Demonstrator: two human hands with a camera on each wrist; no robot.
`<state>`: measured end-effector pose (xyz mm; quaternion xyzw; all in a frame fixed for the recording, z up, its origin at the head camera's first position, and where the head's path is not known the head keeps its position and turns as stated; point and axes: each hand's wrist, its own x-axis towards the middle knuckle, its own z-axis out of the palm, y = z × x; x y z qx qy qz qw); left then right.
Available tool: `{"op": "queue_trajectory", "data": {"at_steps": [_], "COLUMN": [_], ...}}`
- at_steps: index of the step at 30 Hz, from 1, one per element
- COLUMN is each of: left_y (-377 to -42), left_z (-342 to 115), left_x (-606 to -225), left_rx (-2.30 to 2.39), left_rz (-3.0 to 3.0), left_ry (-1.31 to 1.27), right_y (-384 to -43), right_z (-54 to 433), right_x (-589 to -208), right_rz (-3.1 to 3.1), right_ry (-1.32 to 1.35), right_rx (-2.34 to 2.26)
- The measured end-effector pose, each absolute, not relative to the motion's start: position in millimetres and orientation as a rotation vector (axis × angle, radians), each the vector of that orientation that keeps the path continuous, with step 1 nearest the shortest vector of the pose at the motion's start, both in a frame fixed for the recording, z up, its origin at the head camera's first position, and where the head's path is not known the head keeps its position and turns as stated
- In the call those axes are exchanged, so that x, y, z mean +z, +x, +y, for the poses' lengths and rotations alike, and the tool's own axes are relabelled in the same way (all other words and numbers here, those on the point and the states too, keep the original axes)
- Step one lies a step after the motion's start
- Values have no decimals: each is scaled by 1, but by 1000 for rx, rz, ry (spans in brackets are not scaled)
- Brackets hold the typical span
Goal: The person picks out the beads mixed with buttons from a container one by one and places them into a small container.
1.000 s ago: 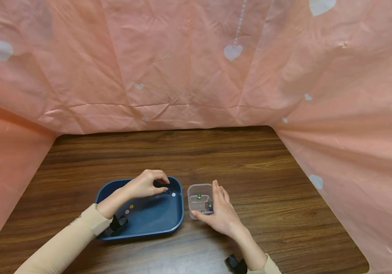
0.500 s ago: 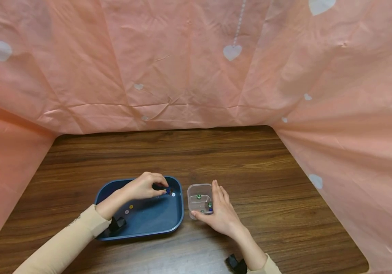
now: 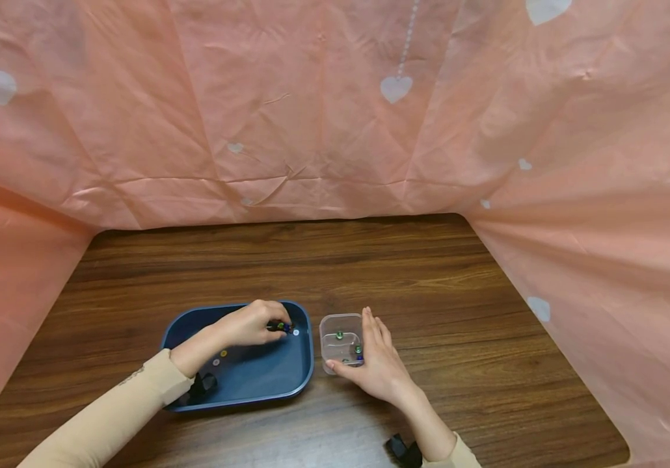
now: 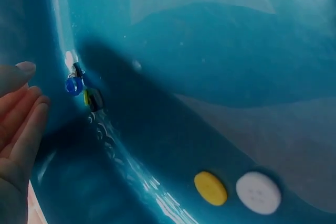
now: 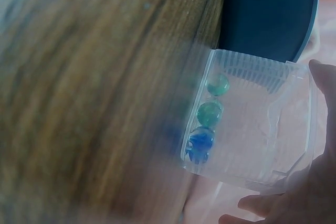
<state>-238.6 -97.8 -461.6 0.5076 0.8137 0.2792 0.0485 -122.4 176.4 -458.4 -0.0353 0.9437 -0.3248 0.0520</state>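
Note:
My left hand point(image 3: 253, 324) reaches into the navy tray point(image 3: 270, 374), fingers bent around a small cluster at its far right corner. In the left wrist view, the cluster shows a blue marble point(image 4: 74, 85) beside a yellow-green and dark piece point(image 4: 94, 99); the fingertips look apart from them. With fingers along one side and thumb near the front, my right hand point(image 3: 378, 367) holds a clear plastic box point(image 5: 247, 129). Inside the box lie two green marbles, one here point(image 5: 210, 114), and a blue marble point(image 5: 200, 144); another item at its front edge is unclear.
On the tray floor lie a yellow button point(image 4: 210, 188) and a white button point(image 4: 258, 193). A small white round piece point(image 3: 296, 332) sits near the cluster. Tray and box stand side by side on the wooden table point(image 3: 335, 273), with a pink curtain point(image 3: 323, 130) behind.
My left hand has shifted slightly to the right and down, its fingers now reaching round the cluster, with dark and green pieces showing between them. The right hand and box stay still.

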Motion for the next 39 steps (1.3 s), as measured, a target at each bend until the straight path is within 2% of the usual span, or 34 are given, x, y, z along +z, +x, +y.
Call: {"op": "queue_trajectory", "data": {"at_steps": [16, 39], "left_y": [-235, -235], "left_z": [-93, -89], "left_x": [-464, -473], "left_rx": [646, 678], "left_rz": [2539, 2544], "left_ry": [1510, 1507], "right_y": [-122, -122], "right_z": [176, 176], "right_x": [-459, -458], "right_rz": [2883, 2877], "right_ry": [-127, -112], "right_rx": [-983, -982]}}
